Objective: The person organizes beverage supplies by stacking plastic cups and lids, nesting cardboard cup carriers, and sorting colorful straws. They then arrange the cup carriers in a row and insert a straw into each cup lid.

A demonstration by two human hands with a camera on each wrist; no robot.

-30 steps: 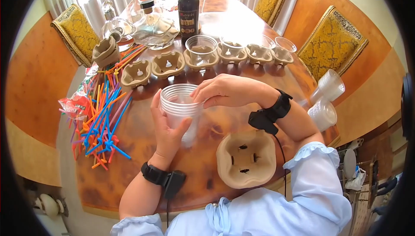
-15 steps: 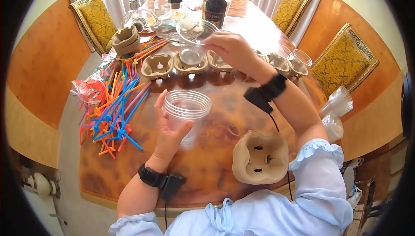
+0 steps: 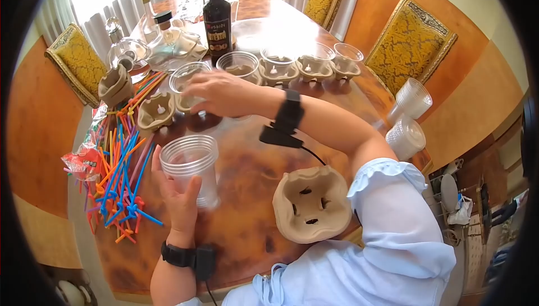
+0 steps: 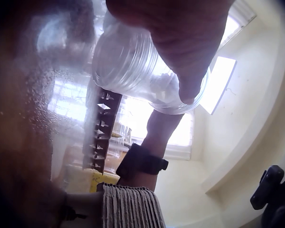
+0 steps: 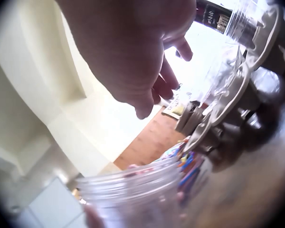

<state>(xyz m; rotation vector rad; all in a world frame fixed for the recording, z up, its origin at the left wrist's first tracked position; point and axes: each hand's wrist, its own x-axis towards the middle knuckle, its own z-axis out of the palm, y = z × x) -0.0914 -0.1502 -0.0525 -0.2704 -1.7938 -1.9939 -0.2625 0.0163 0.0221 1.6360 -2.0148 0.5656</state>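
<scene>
My left hand grips a stack of clear plastic cups, its thumb on the near side and fingers around the far side. In the left wrist view, that thumb lies along the side of the stack. My right hand hovers over the row of cardboard cup holders, fingers loosely bent and holding nothing. Just behind its fingers, a single clear cup stands in the second holder from the left. The leftmost holder shows a small white piece at its middle.
Several holders to the right carry cups. Colourful bendy straws spread on the left. A stack of moulded carriers lies near the front edge. More cup stacks are at the right edge. A dark bottle stands behind the row.
My right hand took a cup from the stack, carried it forward to the second holder from the left and let go. The left hand keeps its grip. The head view has shifted.
</scene>
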